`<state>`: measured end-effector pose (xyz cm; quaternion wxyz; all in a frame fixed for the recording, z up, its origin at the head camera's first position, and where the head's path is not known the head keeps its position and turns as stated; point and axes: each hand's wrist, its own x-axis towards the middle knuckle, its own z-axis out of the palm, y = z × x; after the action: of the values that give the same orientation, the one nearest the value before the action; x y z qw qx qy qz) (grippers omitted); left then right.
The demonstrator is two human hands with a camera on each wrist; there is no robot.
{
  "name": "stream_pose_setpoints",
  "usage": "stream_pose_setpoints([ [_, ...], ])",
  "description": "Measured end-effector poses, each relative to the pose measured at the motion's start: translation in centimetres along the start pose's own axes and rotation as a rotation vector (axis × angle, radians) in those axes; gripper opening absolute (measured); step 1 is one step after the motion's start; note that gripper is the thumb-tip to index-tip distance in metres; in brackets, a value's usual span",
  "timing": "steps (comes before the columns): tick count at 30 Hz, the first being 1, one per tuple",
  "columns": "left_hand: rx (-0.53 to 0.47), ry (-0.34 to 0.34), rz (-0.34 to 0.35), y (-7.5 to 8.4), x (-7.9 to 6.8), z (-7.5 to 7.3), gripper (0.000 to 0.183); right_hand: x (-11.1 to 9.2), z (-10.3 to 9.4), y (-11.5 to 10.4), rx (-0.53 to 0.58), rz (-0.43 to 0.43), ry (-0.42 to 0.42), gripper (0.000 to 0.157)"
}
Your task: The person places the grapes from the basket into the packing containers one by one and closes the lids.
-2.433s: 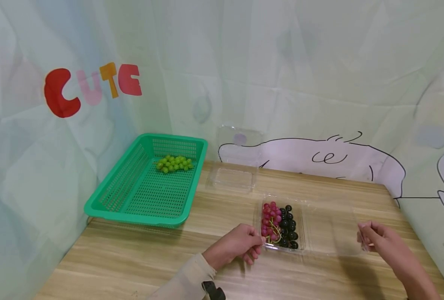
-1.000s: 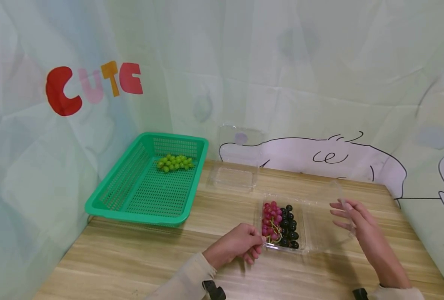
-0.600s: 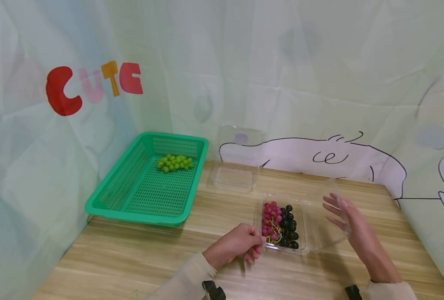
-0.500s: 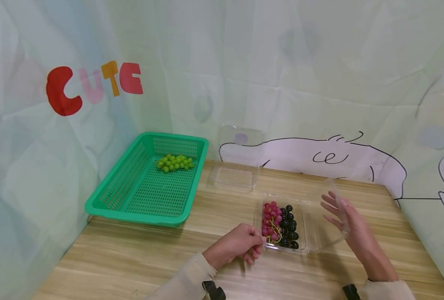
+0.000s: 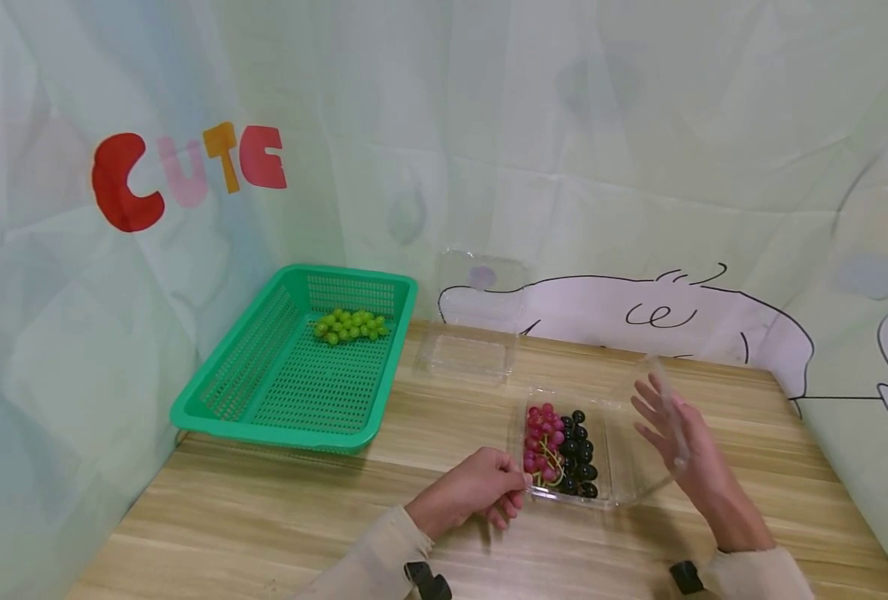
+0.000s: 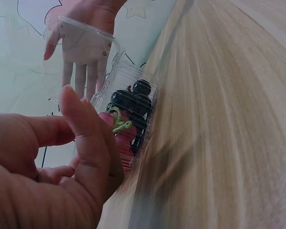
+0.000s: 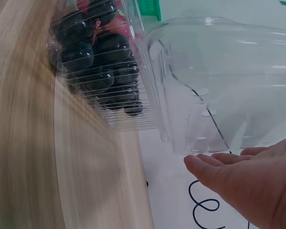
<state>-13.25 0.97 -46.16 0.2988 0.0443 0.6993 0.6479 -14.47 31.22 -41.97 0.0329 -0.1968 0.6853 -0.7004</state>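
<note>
A clear plastic clamshell box (image 5: 603, 446) lies on the wooden table, holding red grapes (image 5: 541, 442) on its left side and black grapes (image 5: 581, 457) on its right. My left hand (image 5: 477, 490) pinches the box's near left corner between thumb and finger. On the other side, the hinged lid (image 7: 238, 62) stands steeply raised. My right hand (image 5: 695, 462) is behind it, fingers straight and spread, palm toward the lid's outer face. Through the clear plastic, its fingers show in the left wrist view.
A green basket (image 5: 380, 392) at the left holds a bunch of green grapes (image 5: 349, 326). Behind the grape box, a second clear clamshell (image 5: 465, 354) stands with its lid up against the printed cloth backdrop (image 5: 384, 125).
My right hand has swung the lid up from nearly flat, moving leftward. Its fingers have gone from pinching the lid's edge to straight behind it. My left hand stays at the corner.
</note>
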Motion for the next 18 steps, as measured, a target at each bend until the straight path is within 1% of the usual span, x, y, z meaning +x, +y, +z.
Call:
stream_pose_setpoints([
  [3,-0.004,-0.003,-0.001,0.1,0.0,0.0,0.019,0.3,0.2,0.2,0.024,0.005,-0.002,0.062],
  [10,0.005,0.001,-0.001,0.1,-0.1,0.0,0.019,0.8,0.7,0.2,0.014,0.071,0.009,0.061],
  [18,0.005,-0.003,0.002,0.2,-0.1,0.0,0.019,1.1,1.6,0.3,0.038,0.087,0.027,0.063],
])
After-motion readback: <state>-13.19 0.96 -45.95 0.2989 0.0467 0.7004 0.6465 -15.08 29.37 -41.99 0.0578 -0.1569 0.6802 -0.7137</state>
